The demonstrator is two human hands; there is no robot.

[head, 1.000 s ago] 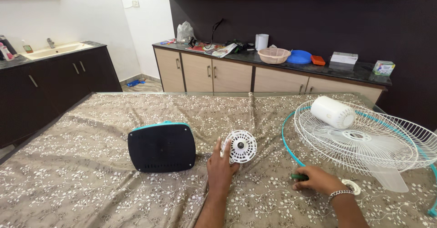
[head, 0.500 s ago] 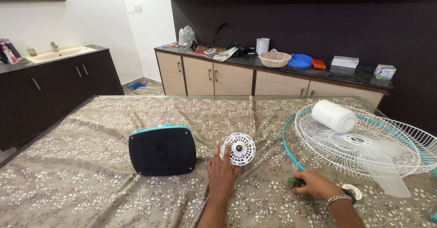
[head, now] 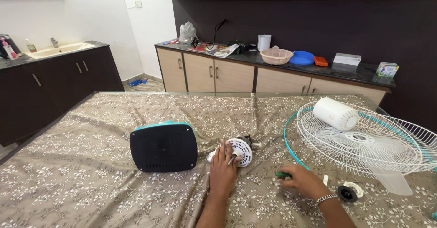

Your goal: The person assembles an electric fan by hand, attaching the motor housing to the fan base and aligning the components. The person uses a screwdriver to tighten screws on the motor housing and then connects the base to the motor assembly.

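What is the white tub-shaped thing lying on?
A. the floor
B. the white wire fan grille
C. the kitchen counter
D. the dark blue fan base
B: the white cylindrical motor cover lies on its side on the white wire fan grille, at the right of the table, far from the dark fan base.

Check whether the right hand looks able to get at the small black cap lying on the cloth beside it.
Probably yes: the right hand rests on a green-handled tool, and the black cap lies uncovered beside its wrist with only bare cloth between.
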